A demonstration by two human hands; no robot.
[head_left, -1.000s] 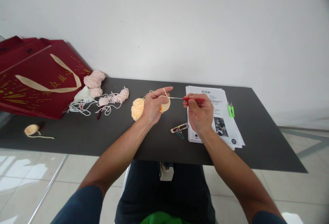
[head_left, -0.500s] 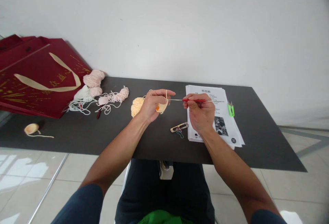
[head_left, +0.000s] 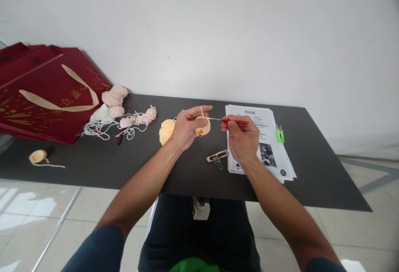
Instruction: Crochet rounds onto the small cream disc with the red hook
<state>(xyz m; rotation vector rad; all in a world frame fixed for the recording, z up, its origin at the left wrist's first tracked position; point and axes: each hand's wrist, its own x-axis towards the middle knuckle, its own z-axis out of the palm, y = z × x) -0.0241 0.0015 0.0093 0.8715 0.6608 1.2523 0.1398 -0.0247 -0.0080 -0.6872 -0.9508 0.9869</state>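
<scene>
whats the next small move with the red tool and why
Probably ease the red-handled tool to the yarn strand and catch it: the right hand holds the tool with its metal shaft reaching towards the cream piece in the left hand, and the strand loops over a left finger close by.

Far to the left of the left hand (head_left: 187, 128), dark red bags (head_left: 46, 85) with cream ribbon handles, leaning over. Between bags and left hand, pink yarn balls (head_left: 114, 96), white yarn (head_left: 99, 116) in loose loops, a pink yarn tangle (head_left: 146, 117) and a dark red handle (head_left: 120, 139). Farther left and nearer the body, a small cream cup-shaped piece (head_left: 38, 156) with a loose tail. Beneath the right hand (head_left: 243, 137), printed sheets (head_left: 282, 161). Just right of that hand, green snips (head_left: 279, 134). Lower left of it, beige snips (head_left: 217, 155) beside a teal clip (head_left: 219, 164).
</scene>
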